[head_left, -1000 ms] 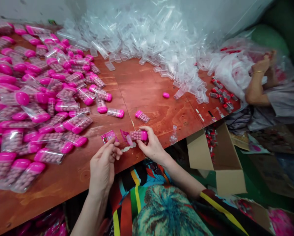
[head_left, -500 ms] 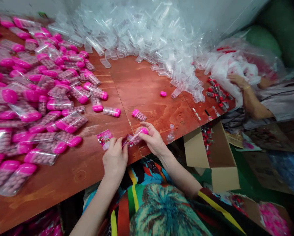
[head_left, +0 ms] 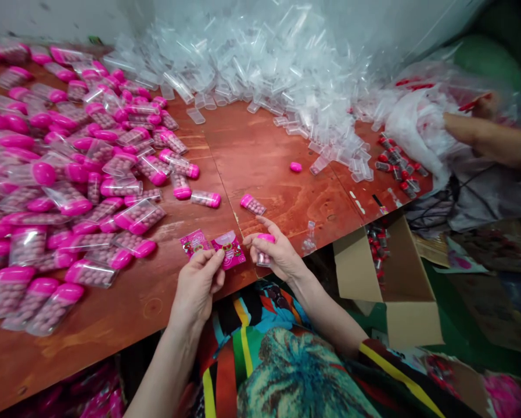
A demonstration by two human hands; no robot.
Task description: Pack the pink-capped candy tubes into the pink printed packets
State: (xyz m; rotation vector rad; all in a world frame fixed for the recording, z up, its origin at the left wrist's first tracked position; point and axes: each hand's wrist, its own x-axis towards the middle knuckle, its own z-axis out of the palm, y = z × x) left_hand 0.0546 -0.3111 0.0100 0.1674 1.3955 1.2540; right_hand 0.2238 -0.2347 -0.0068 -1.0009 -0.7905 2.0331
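Note:
My left hand (head_left: 202, 280) pinches a pink printed label (head_left: 229, 249) between thumb and forefinger, just above the table's front edge. More pink labels (head_left: 194, 241) lie on the wood behind those fingers. To the right, my right hand (head_left: 278, 251) is closed around a small clear candy container (head_left: 264, 259) with a pink cap and pink balls inside, tilted cap-up. Another filled container (head_left: 252, 204) lies just beyond my right fingertips. A loose pink cap (head_left: 295, 167) sits farther back.
Pink-capped filled containers (head_left: 90, 191) are heaped on the left. Empty clear tubes (head_left: 260, 64) pile along the wall. At right, a co-worker's arm (head_left: 487, 130) reaches over a white plastic bag (head_left: 417, 119) near red-and-black pieces (head_left: 399, 165). An open cardboard box (head_left: 406, 261) stands below the table edge.
My hands have drawn apart, and the label now shows its face in my left hand. The container has turned more upright in my right. The co-worker's arm has moved up over the bag.

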